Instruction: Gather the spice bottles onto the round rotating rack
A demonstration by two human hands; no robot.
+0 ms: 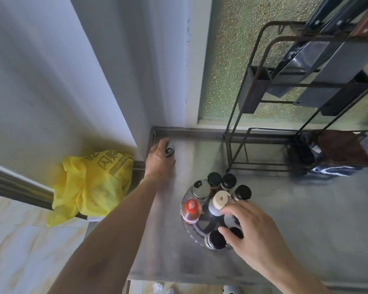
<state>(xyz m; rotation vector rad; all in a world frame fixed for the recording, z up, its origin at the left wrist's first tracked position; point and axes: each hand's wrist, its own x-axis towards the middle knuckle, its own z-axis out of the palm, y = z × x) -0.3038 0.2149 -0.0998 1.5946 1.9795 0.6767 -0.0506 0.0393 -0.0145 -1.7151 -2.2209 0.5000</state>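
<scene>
1. The left hand (159, 160) was wrapped around a dark-capped spice bottle (169, 151) in the far left corner of the steel counter (285, 219).
2. The right hand (255, 232) rested with spread fingers on the round rack (191, 231), touching the cream-capped bottle (220, 201).
3. A red-capped bottle (191, 210) and several black-capped bottles stood upright on the rack.
4. A yellow plastic bag (91, 185) lay left of the counter.

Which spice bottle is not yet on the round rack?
The bottle in the left hand, near the counter's back corner; all others stand on the rotating rack.
</scene>
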